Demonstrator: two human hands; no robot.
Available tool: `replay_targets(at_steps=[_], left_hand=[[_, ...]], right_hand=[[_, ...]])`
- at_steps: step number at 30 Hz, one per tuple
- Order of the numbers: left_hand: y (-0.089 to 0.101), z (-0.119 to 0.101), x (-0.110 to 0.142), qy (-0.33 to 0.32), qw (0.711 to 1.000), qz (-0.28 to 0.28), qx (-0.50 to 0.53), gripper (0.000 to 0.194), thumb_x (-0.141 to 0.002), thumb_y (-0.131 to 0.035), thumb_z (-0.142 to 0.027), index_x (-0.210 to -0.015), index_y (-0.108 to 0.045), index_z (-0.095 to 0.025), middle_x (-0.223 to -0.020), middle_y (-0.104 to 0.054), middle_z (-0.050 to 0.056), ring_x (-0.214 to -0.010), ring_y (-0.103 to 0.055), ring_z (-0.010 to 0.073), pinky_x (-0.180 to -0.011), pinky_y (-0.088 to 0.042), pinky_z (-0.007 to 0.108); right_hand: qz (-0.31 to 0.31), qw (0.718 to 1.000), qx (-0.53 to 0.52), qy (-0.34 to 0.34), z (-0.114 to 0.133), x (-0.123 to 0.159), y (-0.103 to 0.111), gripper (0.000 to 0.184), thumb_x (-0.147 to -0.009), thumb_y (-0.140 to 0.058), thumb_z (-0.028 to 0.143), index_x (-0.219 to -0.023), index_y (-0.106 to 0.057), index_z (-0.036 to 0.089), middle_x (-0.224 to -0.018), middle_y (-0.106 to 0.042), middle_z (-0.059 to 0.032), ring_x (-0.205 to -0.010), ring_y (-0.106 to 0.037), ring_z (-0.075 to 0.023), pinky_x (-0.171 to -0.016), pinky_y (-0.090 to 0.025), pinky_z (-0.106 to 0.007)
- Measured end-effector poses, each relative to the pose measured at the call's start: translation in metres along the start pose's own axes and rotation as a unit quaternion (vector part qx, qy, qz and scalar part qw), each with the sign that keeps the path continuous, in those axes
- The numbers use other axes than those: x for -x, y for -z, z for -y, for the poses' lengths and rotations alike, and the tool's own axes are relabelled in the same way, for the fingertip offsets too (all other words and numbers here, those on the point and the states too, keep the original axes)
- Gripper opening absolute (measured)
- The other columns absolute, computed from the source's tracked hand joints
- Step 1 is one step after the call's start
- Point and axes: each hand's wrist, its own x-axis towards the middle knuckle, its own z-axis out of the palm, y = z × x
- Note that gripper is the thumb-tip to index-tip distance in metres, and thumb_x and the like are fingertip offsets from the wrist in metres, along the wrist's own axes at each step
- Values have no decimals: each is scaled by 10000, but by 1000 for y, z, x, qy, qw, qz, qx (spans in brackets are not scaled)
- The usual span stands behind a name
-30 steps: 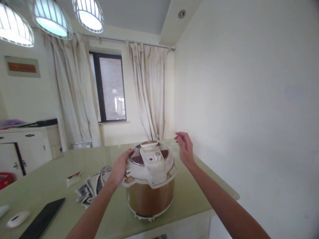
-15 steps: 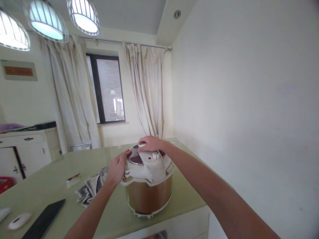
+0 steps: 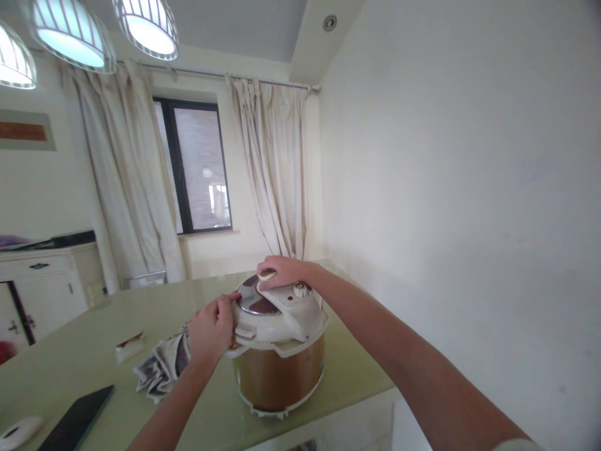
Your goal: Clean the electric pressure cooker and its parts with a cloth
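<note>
An electric pressure cooker (image 3: 280, 376) with a gold-brown body and white rims stands upright near the table's front edge. Its white lid (image 3: 270, 328) with a shiny metal top is seated on the body. Wrapped round the loop of the lid's white handle (image 3: 282, 299) is my right hand (image 3: 283, 272), closed. My left hand (image 3: 213, 326) is closed against the left side of the cooker, its fingers bent over the lid's edge and partly hidden. A round valve knob (image 3: 300, 289) sits on the handle.
A crumpled patterned cloth (image 3: 164, 369) lies left of the cooker, beside a small white packet (image 3: 129, 346). Nearer me at left are a dark flat tablet-like object (image 3: 77, 419) and a white rounded object (image 3: 21, 431). A wall (image 3: 446, 188) rises along the right side.
The lid has turned on the cooker, with the near end of its handle swinging to the right. My left hand has slid lower along the lid's left side. The view has shifted slightly.
</note>
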Motion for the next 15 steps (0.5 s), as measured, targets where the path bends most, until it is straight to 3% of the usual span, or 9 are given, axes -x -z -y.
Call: replay_targets(at_steps=[4, 7, 10, 15], left_hand=[[-3, 2, -2, -66, 995, -29, 67, 538, -1017, -298, -436, -986, -792, -227, -1012, -805, 101, -980, -723, 277, -898, -504, 388], [-11, 7, -6, -98, 987, -42, 121, 491, -992, -319, -448, -1057, -738, -202, -1113, -762, 114, -1105, -671, 286, -1041, -477, 441], [-19, 12, -9, -61, 985, -35, 155, 496, -966, -355, -478, -1205, -676, -185, -1250, -719, 130, -1228, -622, 300, -1140, -429, 487], [-26, 18, -11, 51, 972, 31, 226, 553, -981, -361, -534, -1332, -593, -174, -1389, -671, 136, -1331, -594, 284, -1206, -402, 465]], right_hand=[[-20, 1000, 8, -17, 4, 0, -2, 294, -872, -814, 447, -991, -718, 195, -949, -588, -3, -924, -569, -181, -856, -416, -273], [-40, 998, -13, -39, 6, 2, -4, 328, -843, -839, 475, -989, -731, 201, -970, -600, -4, -931, -579, -180, -852, -415, -267], [-52, 997, -32, -55, 5, 4, -6, 356, -826, -849, 502, -997, -739, 209, -987, -628, -4, -946, -593, -183, -855, -413, -266], [-52, 996, -12, -73, 3, 4, -8, 403, -824, -843, 539, -1009, -726, 201, -1002, -633, -11, -923, -586, -180, -823, -403, -265]])
